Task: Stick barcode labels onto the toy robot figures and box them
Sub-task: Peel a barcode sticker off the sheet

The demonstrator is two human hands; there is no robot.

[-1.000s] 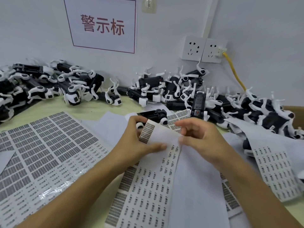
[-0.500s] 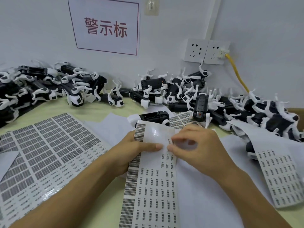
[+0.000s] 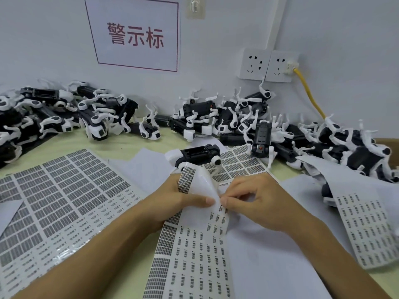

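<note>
A long sheet of small barcode labels (image 3: 194, 251) runs from the bottom edge up to my hands, its top end curled back and glossy. My left hand (image 3: 172, 203) grips that curled top, thumb pressed on its face. My right hand (image 3: 257, 201) pinches at the sheet's right edge beside the left thumb, fingertips curled on a small label I can barely see. One black-and-white toy robot figure (image 3: 199, 155) lies alone just beyond my hands. Piles of the same figures line the wall at the left (image 3: 64, 113) and at the right (image 3: 280, 130).
A large label sheet (image 3: 56, 201) lies flat at the left and another (image 3: 367, 229) at the right. White backing paper (image 3: 269, 255) covers the table under my right forearm. Wall sockets with a yellow cable (image 3: 308, 93) are behind the right pile.
The sheet's top end has curled further back in my left hand. My right hand's fingertips have closed in on the sheet's edge beside the left thumb.
</note>
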